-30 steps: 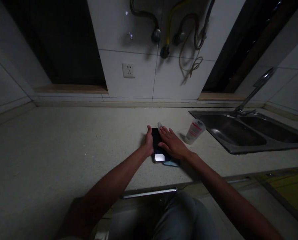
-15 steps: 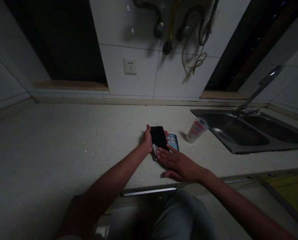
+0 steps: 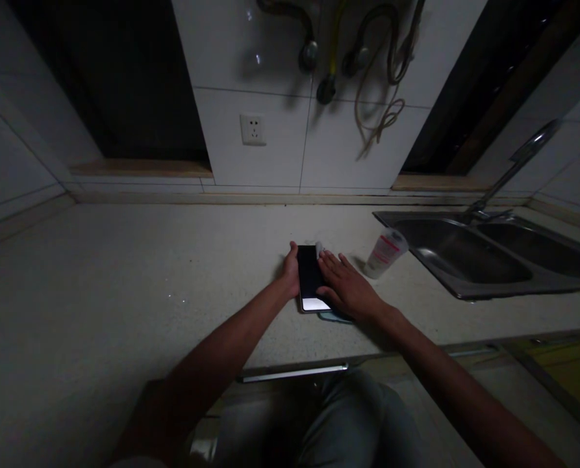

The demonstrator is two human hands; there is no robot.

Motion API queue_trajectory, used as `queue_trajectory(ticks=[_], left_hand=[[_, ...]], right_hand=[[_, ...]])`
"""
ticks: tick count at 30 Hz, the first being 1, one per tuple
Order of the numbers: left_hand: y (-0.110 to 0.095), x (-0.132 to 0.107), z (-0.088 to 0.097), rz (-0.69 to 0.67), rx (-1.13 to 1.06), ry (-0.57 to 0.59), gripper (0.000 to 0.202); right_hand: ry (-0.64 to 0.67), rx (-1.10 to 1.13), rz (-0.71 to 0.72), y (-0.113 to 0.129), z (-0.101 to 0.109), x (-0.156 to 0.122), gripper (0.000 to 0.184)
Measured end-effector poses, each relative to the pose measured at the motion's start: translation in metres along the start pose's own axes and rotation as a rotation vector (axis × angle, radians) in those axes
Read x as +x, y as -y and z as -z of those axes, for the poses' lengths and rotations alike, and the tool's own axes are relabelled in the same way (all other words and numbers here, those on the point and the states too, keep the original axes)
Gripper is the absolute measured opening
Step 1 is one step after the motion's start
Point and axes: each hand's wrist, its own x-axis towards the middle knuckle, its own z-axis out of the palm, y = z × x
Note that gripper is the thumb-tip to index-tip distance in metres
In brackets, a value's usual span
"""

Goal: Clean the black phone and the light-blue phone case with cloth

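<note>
My left hand (image 3: 291, 272) is closed around the left edge of a smartphone (image 3: 309, 276), its thumb along the side. The phone's screen faces up, dark except for a bright white strip at its lower end. My right hand (image 3: 345, 283) lies over the phone's right side, pressing a small pale wipe (image 3: 319, 249) against the upper right of the screen. Its fingertips cover part of the wipe, so I cannot tell whether it is cloth or paper. A light-blue phone case (image 3: 335, 317) lies on the counter, mostly hidden beneath the right hand and the phone.
A clear plastic cup with red print (image 3: 384, 252) stands tilted-looking right of my hands. Beyond it is a steel double sink (image 3: 453, 286) with a faucet (image 3: 518, 159). The white counter (image 3: 138, 260) stretches left. A socket (image 3: 253, 130) and hoses (image 3: 397, 58) are on the tiled wall.
My right hand has slid with the wipe from the phone's lower left to its upper right. A white strip now shows on the screen's lower end, and the blue case is more covered.
</note>
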Motion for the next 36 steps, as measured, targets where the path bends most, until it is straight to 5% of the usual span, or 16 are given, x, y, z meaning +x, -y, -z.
queue_trajectory(ticks=[4, 8, 14, 19, 26, 36], left_hand=[[0.001, 0.001, -0.001, 0.001, 0.012, -0.001, 0.071], [-0.001, 0.001, 0.0, -0.009, -0.025, 0.056, 0.076], [-0.003, 0.001, 0.002, 0.013, -0.088, 0.092, 0.09], [-0.003, 0.002, 0.003, 0.021, -0.122, 0.13, 0.086], [-0.003, 0.003, 0.005, 0.025, -0.132, 0.133, 0.085], [-0.005, -0.004, 0.0, 0.011, 0.015, -0.003, 0.061]], right_hand=[[0.007, 0.018, -0.062, -0.002, -0.005, 0.023, 0.071], [0.044, 0.079, 0.079, 0.014, -0.006, 0.03, 0.069], [0.072, 0.118, 0.251, 0.043, 0.003, 0.001, 0.063], [0.074, 0.117, 0.319, 0.038, 0.017, -0.029, 0.054], [-0.037, 0.09, 0.19, 0.012, 0.017, -0.026, 0.051], [-0.188, 0.509, -0.056, -0.013, 0.001, 0.03, 0.055]])
